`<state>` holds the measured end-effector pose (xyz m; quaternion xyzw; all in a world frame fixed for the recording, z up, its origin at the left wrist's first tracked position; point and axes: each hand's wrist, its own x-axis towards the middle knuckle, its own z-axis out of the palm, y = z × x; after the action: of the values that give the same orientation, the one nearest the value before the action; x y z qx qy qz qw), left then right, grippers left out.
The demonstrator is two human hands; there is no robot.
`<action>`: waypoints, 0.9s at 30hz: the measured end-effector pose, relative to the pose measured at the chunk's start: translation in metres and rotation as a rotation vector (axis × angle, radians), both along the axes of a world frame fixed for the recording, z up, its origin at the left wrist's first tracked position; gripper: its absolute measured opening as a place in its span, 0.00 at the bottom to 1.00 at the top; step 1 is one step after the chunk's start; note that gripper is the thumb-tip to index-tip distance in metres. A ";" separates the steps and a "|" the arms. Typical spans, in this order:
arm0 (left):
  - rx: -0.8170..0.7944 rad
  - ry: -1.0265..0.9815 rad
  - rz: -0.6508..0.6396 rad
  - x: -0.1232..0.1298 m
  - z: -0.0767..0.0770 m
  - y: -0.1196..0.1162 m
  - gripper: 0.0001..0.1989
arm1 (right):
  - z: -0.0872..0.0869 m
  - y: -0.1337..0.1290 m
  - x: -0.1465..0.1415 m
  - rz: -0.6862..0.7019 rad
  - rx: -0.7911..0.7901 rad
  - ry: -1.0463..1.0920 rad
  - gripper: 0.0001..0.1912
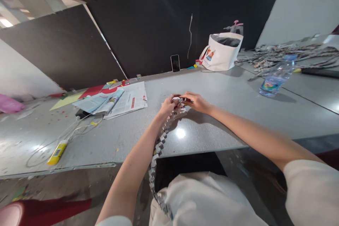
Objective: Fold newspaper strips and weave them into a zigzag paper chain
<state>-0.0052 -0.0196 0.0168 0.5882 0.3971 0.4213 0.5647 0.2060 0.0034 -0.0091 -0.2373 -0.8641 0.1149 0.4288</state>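
Observation:
A long zigzag chain of folded newspaper runs from between my hands, over the table's front edge and down to my lap. My left hand is closed with its fingers pinching the chain's upper end. Close against it, my right hand is also closed on that end, its fingertips meeting those of the left. Under the hands, some small folded paper pieces lie on the grey table. The exact fold between the fingertips is partly hidden.
Left of my hands are newspapers, a white cable and a yellow glue stick. A phone leans against the black partition. At right stand a white bag and a plastic bottle, near rolled paper strips.

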 end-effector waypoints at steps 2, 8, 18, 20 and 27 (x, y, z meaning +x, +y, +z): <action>-0.007 0.005 0.001 -0.001 0.001 -0.001 0.15 | -0.001 0.001 -0.001 0.008 -0.006 0.035 0.17; 0.028 -0.054 -0.061 -0.003 -0.004 0.003 0.17 | 0.000 0.000 -0.004 0.018 -0.009 0.091 0.16; 0.285 0.271 -0.026 -0.002 -0.007 0.001 0.14 | 0.002 -0.009 -0.009 -0.080 -0.003 -0.118 0.15; 0.323 0.296 -0.042 -0.002 -0.007 0.000 0.16 | 0.000 -0.007 -0.010 -0.096 -0.011 -0.181 0.18; 0.319 0.275 -0.050 0.001 -0.010 -0.002 0.12 | -0.007 0.003 -0.008 0.014 -0.059 -0.178 0.23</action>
<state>-0.0041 -0.0218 0.0073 0.7316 0.3841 0.3806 0.4152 0.1984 0.0066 -0.0157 -0.2532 -0.8966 0.1218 0.3424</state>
